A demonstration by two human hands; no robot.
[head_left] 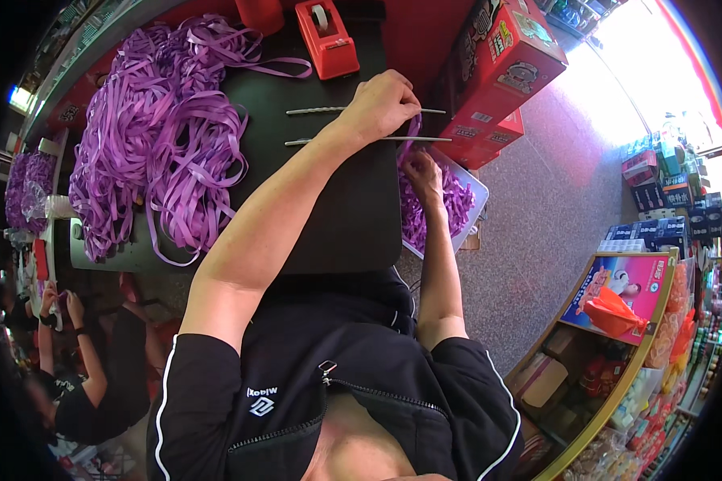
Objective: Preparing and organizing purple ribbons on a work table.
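A short purple ribbon (413, 131) runs between my two hands at the table's right edge. My left hand (383, 104) is closed on its upper part, above two thin metal rods that lie across the black table. One is the far rod (313, 111); the other is the near rod (305, 142). Lower down, my right hand (424, 174) pinches the ribbon's lower part, over a white bin (480, 192) with many purple ribbon pieces (460, 207) in it. Some fingertips of both hands are hidden.
A big heap of purple ribbon (156, 136) covers the left of the black table (329, 216). A red tape dispenser (329, 48) stands at the back. Red boxes (497, 72) are stacked right. A display case (610, 321) stands lower right; another person (80, 361) sits left.
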